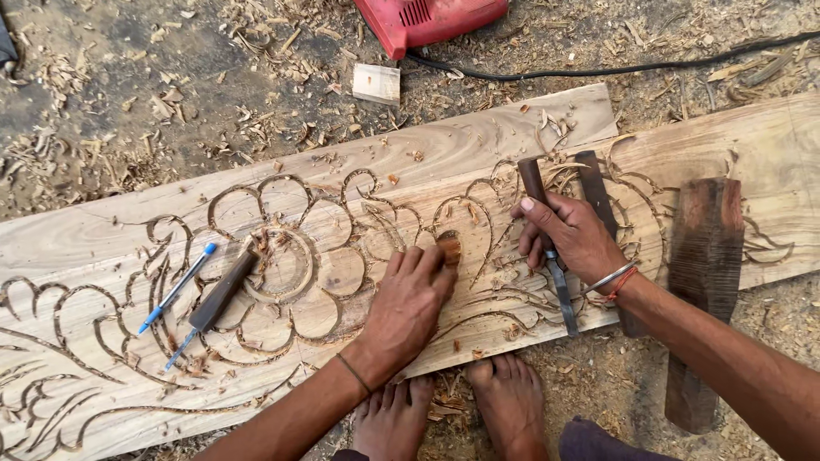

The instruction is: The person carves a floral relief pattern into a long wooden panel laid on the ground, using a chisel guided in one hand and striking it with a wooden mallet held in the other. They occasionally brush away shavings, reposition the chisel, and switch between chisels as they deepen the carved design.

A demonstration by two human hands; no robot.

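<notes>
Carved floral plank (359,162), mid-relief stage. Left hand (410,303) flat, fingers spread, touching wooden-handled chisel (449,248); right hand (571,235) closed around second chisel (547,248). Spare chisel (224,290), blue pens (178,286) at left; mallet (702,282) at right, likely needed next.

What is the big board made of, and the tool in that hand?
The carved board looks like pale raw wood: grain shows, shavings lie around. The chisel in the right hand seems to have a dark wooden handle and a grey metal blade.
</notes>
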